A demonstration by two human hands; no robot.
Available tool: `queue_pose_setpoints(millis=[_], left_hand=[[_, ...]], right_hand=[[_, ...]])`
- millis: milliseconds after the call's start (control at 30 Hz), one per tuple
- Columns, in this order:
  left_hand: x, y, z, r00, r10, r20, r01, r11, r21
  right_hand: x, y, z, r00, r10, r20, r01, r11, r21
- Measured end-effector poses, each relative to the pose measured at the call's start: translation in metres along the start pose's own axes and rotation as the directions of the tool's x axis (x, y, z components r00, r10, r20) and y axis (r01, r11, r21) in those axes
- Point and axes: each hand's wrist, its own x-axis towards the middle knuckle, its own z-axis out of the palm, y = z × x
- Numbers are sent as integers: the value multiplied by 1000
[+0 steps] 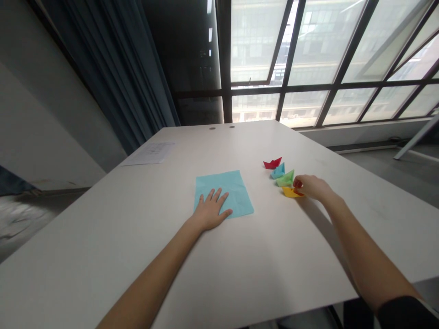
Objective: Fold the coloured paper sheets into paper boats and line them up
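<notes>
Spread left hand [210, 214] on light-blue square paper sheet [239, 195]; curled right hand [311, 186] narrow at yellow folded-paper boat [288, 192], couldn't confirm hold. Likely adjusting; needed light touch next.

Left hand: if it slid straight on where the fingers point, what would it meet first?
Past the blue sheet under the left hand, the way over the table looks free. The red boat seems to lie right of that line, though depth is unclear.
</notes>
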Motion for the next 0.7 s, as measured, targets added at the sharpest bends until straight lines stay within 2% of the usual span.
queue_pose_setpoints(millis=[133,267,367,467,500,567,700], left_hand=[[-4,1,-1,1000,18,24,-17,1000,-11],[-7,2,-5,999,17,30,-17,1000,-21],[-7,10,-13,998,24,-52,-27,997,-68],[-7,27,-22,981,52,-188,-104,955,-277],[-7,33,-23,973,45,-227,-133,912,-388],[-7,47,-23,970,1,-242,-155,771,-617],[-8,67,-12,978,-30,-208,-179,396,-901]], right_hand=[[-4,2,-9,996,-49,77,40,994,106],[-14,-9,-24,973,-218,81,186,938,293],[-25,-32,-35,946,-324,-2,297,867,400],[-36,-60,-36,916,-371,-151,397,799,451],[-40,-70,-34,907,-379,-187,421,775,472],[-46,-88,-25,889,-393,-236,457,718,525],[-57,-120,-1,872,-424,-245,471,589,656]])
